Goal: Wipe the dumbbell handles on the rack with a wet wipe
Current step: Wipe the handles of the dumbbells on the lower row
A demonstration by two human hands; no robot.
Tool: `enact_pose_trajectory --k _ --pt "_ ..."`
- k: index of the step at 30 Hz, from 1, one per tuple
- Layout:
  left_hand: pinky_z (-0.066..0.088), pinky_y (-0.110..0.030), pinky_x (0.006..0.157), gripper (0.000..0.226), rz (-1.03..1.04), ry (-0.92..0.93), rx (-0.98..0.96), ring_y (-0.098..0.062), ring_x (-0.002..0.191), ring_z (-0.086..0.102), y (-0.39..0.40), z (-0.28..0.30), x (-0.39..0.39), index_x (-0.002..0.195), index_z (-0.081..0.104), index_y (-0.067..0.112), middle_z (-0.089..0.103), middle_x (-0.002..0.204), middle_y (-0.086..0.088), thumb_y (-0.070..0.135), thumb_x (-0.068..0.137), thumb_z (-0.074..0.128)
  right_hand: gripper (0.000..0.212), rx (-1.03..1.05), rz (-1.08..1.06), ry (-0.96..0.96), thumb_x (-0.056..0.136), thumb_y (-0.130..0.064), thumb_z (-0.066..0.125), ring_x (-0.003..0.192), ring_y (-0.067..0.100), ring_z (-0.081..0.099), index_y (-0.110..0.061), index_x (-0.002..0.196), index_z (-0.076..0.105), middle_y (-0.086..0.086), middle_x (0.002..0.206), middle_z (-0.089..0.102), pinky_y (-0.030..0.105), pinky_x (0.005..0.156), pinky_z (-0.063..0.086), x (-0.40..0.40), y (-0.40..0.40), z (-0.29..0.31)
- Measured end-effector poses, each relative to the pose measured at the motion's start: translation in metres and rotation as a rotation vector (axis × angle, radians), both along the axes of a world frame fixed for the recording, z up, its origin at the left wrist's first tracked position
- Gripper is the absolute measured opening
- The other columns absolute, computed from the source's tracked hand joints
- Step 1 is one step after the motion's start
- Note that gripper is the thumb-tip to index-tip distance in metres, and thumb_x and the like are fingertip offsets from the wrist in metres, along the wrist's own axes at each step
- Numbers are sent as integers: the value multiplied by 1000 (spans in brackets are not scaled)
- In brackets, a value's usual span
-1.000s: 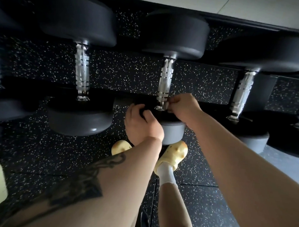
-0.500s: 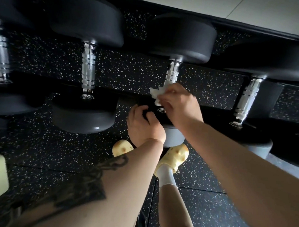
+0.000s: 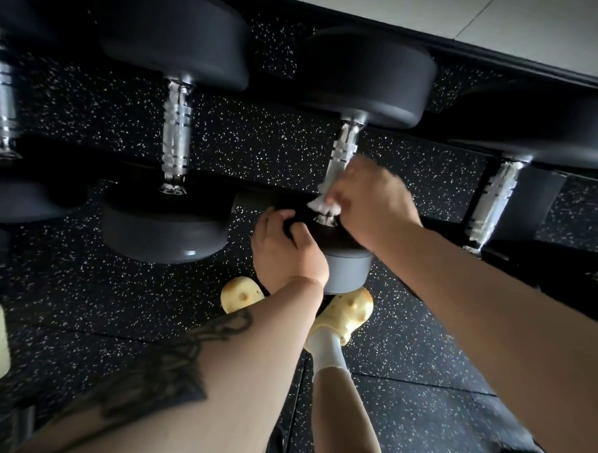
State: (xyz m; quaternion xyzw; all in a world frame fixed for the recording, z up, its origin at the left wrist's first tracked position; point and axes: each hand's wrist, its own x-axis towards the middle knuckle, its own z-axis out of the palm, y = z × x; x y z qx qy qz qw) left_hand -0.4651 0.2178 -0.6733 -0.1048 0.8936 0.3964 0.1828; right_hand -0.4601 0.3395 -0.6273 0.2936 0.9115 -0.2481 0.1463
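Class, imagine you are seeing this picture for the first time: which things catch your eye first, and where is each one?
At centre, the right hand presses a white wipe round the lower end of a chrome handle, while the left hand grips the dumbbell's near black head. Bright against the dark speckled floor, yellow clogs show just below the hands.

Place: a gym
Signs: black dumbbells (image 3: 172, 125) in a row across the upper frame; speckled rubber floor (image 3: 116, 297) below
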Motion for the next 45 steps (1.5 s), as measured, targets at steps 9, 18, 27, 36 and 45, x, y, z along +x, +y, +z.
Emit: enact_pose_trajectory --k 9,18,27,36,45 --pt "36 -27 87 48 -9 -16 -3 -20 115 50 0 3 0 103 69 16 58 129 2 28 72 36 22 -40 -25 401 84 -8 64 68 30 62 -17 102 74 10 96 58 40 59 56 18 -13 -25" --pt "35 -24 88 46 0 -3 3 -19 118 50 0 2 1 102 70 18 59 128 3 28 71 36 24 36 -479 444 90 -17 58 73 15 53 -19 110 71 4 99 60 25 64 43 -4 -1 -27" --pt "41 -30 92 47 -14 -17 -14 -18 117 49 0 3 1 101 68 21 59 126 5 31 71 33 35 -1198 -1379 255 100 -14 36 70 18 64 -7 128 54 3 94 69 28 74 51 -55 33 -14" --pt "41 -29 90 46 0 -7 -16 -16 117 50 1 3 1 100 69 22 59 127 6 31 71 35 10 -471 -997 381 84 -24 65 60 5 52 -23 81 74 -3 65 63 20 63 44 -19 10 -12" --pt "40 -27 88 45 -6 -20 -22 -16 117 49 1 4 0 98 68 21 58 127 7 31 70 34 17 415 -305 660 74 -12 68 78 24 59 -25 81 76 -11 90 71 26 64 44 -31 -6 -36"
